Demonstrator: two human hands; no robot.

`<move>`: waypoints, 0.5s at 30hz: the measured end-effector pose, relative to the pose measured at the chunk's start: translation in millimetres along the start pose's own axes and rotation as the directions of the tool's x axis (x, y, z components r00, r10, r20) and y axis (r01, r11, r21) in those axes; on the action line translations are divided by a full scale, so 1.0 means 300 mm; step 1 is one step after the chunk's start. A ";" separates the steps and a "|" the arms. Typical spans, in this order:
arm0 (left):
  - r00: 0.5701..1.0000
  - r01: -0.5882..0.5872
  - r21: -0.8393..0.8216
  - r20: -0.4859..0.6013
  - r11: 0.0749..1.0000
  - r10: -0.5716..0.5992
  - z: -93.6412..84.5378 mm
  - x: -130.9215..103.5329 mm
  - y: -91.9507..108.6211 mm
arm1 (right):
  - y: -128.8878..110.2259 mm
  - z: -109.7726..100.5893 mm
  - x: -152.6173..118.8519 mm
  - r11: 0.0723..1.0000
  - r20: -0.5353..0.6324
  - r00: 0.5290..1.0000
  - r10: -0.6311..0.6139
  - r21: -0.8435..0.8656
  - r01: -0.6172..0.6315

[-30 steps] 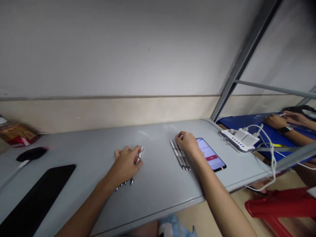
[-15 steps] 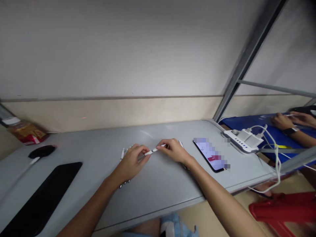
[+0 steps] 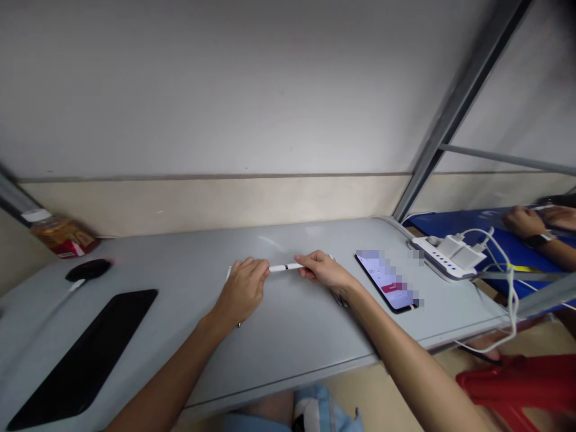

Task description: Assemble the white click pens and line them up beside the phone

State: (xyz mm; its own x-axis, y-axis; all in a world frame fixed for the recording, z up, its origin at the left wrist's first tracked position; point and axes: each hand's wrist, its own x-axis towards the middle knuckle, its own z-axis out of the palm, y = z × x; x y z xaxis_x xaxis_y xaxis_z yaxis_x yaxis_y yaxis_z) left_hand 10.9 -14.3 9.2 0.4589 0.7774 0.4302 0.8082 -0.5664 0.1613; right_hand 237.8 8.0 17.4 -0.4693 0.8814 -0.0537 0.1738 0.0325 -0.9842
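A slim white pen (image 3: 279, 268) with a dark band near its middle is stretched level between my two hands, just above the grey desk. My left hand (image 3: 243, 289) is closed around its left end, fingers wrapped over it. At the other end, my right hand (image 3: 324, 271) pinches the pen between thumb and fingers. Small shiny metal-tipped pieces (image 3: 341, 300) stick out from under my right wrist, mostly hidden. One more shiny tip (image 3: 239, 325) shows beside my left wrist.
A phone (image 3: 387, 285) with a lit screen lies right of my hands, before a white power strip (image 3: 443, 264) with chargers and cables. Leftward are a black mat (image 3: 85, 360), a black mouse-like object (image 3: 89, 270) and a bottle (image 3: 63, 235). Another person's hands (image 3: 524, 223) work at the right.
The pen has gone from tilted to nearly level. My left hand has turned over it and closed more fully. The view has shifted slightly.
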 end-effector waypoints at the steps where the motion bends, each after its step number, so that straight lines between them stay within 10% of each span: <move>1: 1.000 0.006 0.002 -0.013 1.000 -0.006 -0.002 0.000 0.001 | -0.001 0.002 -0.001 0.999 0.001 1.000 -0.027 -0.016 0.027; 9: 0.994 0.105 -0.111 -0.004 0.988 -0.106 0.015 -0.010 -0.028 | -0.015 0.018 -0.009 0.823 -0.103 0.896 -0.432 -0.451 0.345; 15: 0.992 0.126 -0.137 -0.003 0.983 -0.127 0.029 -0.006 -0.028 | 0.007 0.008 0.004 0.887 -0.210 0.894 -0.395 -0.339 0.312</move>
State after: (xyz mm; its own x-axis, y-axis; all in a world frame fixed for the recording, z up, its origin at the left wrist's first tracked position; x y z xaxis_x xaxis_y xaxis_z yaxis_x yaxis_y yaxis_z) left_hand 6.3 -8.6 -0.6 0.3511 0.8422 0.4093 0.8013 -0.4964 0.3339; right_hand 235.5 7.9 14.8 -0.3062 0.8745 0.3761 0.3013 0.4638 -0.8332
